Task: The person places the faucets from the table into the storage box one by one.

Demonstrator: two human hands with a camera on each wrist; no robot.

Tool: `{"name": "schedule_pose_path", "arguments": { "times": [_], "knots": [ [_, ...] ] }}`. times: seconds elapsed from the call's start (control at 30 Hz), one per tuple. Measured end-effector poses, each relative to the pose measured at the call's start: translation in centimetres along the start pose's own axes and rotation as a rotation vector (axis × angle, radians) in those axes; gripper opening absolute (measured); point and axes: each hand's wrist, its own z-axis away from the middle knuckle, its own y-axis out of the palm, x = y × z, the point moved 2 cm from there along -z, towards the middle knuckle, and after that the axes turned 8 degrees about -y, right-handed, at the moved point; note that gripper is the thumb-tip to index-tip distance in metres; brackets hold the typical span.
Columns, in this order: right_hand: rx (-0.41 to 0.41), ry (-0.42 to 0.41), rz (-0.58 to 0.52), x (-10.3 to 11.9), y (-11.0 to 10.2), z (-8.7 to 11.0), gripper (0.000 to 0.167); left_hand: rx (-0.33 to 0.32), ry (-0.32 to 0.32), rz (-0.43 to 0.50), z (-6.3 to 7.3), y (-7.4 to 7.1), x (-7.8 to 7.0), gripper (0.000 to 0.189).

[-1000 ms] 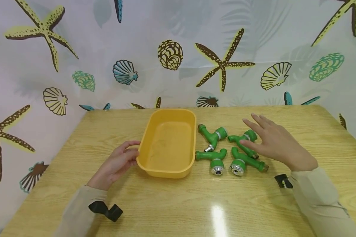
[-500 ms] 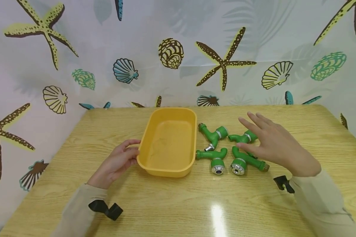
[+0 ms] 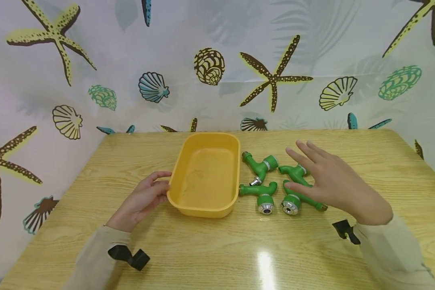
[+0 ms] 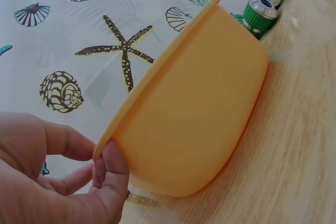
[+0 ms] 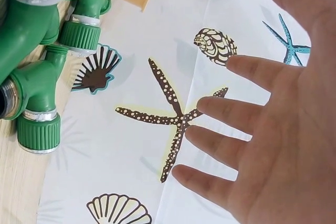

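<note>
A cloth point(image 3: 181, 102) with printed starfish and shells is behind the table point(image 3: 210, 249). Toward the table's far edge stands a yellow tub point(image 3: 208, 181). The left hand point(image 3: 143, 197) pinches the tub's rim close to its near left corner. The right hand point(image 3: 335, 183), its fingers spread, seems to be above two of four green taps point(image 3: 264, 199), which lie right of the tub.

My count: four taps point(image 3: 262, 190), one tub point(image 3: 206, 212), one table point(image 3: 203, 249). I get two hands, one left hand point(image 3: 145, 197), one right hand point(image 3: 333, 183). Sleeves point(image 3: 98, 253), two. Black clips point(image 3: 140, 259), two. Backdrop sheet point(image 3: 188, 110), one; on it, head view, I tally three spiral shells point(image 3: 209, 66), one starfish point(image 3: 273, 77) fully in view.
</note>
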Motion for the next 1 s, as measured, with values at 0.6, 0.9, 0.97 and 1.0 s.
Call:
{"name": "schedule_pose_path", "arguments": {
  "times": [0.6, 0.9, 0.97, 1.0],
  "knots": [
    [0.031, -0.055, 0.001, 1.1, 0.8, 0.4, 0.075, -0.031, -0.013, -0.012, 0.0, 0.0, 0.0, 0.045],
    [0.071, -0.021, -0.013, 1.3, 1.3, 0.6, 0.073, -0.025, -0.013, -0.003, 0.0, 0.1, -0.1, 0.045],
    [0.079, -0.015, -0.016, 1.3, 1.4, 0.6, 0.073, -0.025, -0.014, -0.006, 0.0, 0.1, -0.1, 0.045],
    [0.082, -0.015, -0.016, 1.3, 1.4, 0.6, 0.074, -0.027, -0.016, -0.008, 0.0, 0.1, -0.1, 0.045]
  ]
}}
